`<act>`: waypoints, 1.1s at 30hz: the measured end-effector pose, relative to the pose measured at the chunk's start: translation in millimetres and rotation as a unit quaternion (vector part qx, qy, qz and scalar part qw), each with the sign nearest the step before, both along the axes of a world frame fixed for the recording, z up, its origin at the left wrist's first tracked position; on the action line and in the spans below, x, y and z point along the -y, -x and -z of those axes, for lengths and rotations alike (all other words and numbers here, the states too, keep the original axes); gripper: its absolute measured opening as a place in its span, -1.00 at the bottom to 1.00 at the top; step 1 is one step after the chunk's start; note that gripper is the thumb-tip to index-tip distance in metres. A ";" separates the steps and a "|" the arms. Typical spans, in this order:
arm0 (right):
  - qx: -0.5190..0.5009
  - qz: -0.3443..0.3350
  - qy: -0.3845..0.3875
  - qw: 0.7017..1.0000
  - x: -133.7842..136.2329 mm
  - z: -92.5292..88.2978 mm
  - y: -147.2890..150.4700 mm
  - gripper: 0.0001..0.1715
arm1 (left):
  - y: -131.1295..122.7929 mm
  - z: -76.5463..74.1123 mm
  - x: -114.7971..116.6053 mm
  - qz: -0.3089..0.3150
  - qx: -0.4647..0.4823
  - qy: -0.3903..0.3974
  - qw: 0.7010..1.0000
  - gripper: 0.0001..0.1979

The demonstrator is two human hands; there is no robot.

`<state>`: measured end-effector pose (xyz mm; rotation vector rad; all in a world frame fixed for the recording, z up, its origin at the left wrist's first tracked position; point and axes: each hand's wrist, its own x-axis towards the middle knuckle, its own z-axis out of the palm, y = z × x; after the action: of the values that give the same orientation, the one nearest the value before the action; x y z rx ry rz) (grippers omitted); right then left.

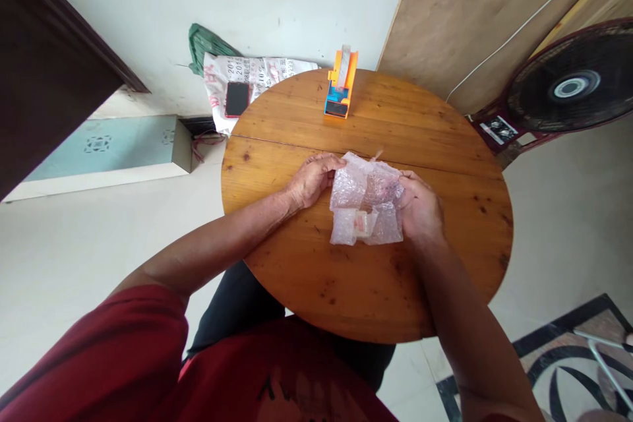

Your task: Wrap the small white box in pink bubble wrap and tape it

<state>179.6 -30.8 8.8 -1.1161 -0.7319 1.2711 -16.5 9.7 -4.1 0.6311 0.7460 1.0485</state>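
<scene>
Over the middle of a round wooden table, a sheet of bubble wrap (pixel 349 191) is spread between my hands. My left hand (pixel 316 179) pinches its upper left edge between thumb and fingers. At the right edge my right hand (pixel 422 208) grips the wrap, with the thumb on top and some fingers hidden beneath. A small pale block with reddish marks (pixel 362 223) lies at the lower middle of the wrap, partly covered by its folds. What the block is I cannot make out.
An orange and blue tape dispenser (pixel 341 89) stands at the back of the wooden table (pixel 306 277). Beyond the table's left rear edge, a dark phone (pixel 237 99) lies on a printed white sack (pixel 274 69). A fan (pixel 576 86) stands to the right.
</scene>
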 end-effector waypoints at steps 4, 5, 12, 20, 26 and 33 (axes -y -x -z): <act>-0.005 0.016 0.006 1.000 0.1 2.6 -0.4 -0.96 | 0.1 2.5 -2.4 -0.007 0.005 -0.005 1.000 -0.79; -0.005 0.021 0.007 1.000 0.4 3.0 -0.3 -0.96 | 0.1 3.3 -3.2 -0.007 0.008 -0.004 1.000 -0.79; 0.024 0.015 0.022 0.999 0.5 5.8 -0.4 -0.85 | 2.0 3.6 -5.5 -0.013 0.027 -0.011 1.000 -0.79; 0.094 -0.042 -0.022 0.994 11.7 -3.8 6.3 -0.68 | 5.1 4.3 -3.9 0.006 -0.066 -0.099 0.993 -0.63; 0.055 0.007 0.013 0.998 4.8 6.2 -3.0 -0.75 | 11.6 -1.3 1.9 -0.195 -0.199 -0.332 0.901 -0.56; 0.022 -0.057 0.006 0.998 9.4 -1.3 2.7 -0.74 | 11.1 3.6 15.9 -0.031 -0.286 -0.452 0.844 -0.60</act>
<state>176.8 -40.3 10.1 -1.1281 -0.8319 1.3512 -27.6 -6.2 -7.7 1.8063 0.7522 1.2697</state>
